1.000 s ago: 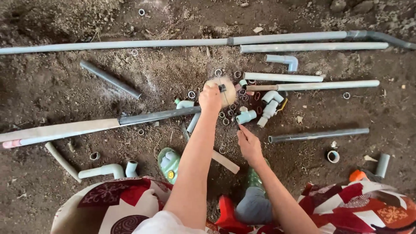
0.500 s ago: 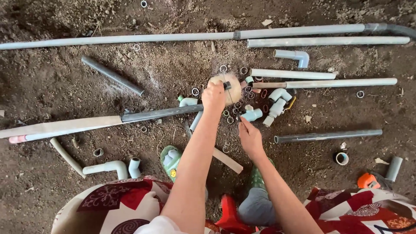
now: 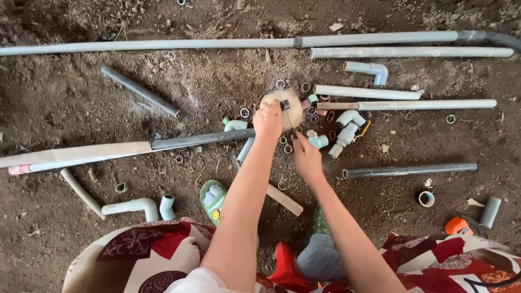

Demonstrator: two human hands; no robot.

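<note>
My left hand [image 3: 268, 119] grips a tan ball of fibre [image 3: 290, 107] just above the dirt floor, among small fittings. My right hand [image 3: 306, 157] is just below and to the right of it. Its fingers are pinched on a thin strand that runs down from the ball. Pale elbow fittings [image 3: 347, 127] and several small rings [image 3: 286, 145] lie around both hands. A dark grey pipe [image 3: 203, 139] lies to the left of my left hand.
Long grey pipes [image 3: 163, 43] lie across the far side, and shorter pipes [image 3: 407, 170] to the right. A bent pipe piece [image 3: 130, 206], a green sandal [image 3: 213, 196], a tape roll [image 3: 426, 198] and an orange object [image 3: 457, 225] lie near my patterned clothing [image 3: 146, 255].
My right hand has moved up closer to the fibre ball. My left hand has stayed on the ball. The view has shifted slightly.
</note>
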